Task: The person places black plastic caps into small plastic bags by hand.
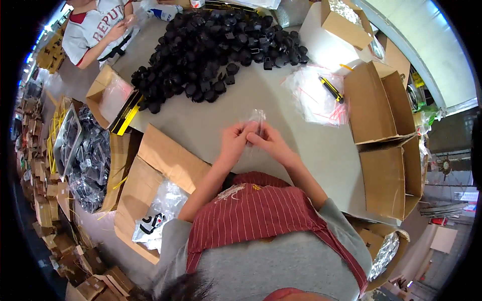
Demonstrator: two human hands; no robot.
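Both hands meet over the near middle of the grey table [321, 150]. My left hand [234, 140] and my right hand [271, 143] are closed on a small clear plastic bag [258, 116], whose upper end sticks up past the fingers. Whether anything sits inside the bag is hidden by the fingers. Beyond them spreads a big heap of small black plastic parts [211, 50], roundish and blocky. To the right lies a loose stack of clear zip bags [311, 100] with red edges, and a yellow and black utility knife [332, 90] rests on it.
Open cardboard boxes [374, 108] line the right edge. At the left stand a small carton of bags [113, 100], an open carton [145, 188] holding plastic, and a box of dark wrapped pieces [90, 160]. A co-worker [100, 30] stands at the far left.
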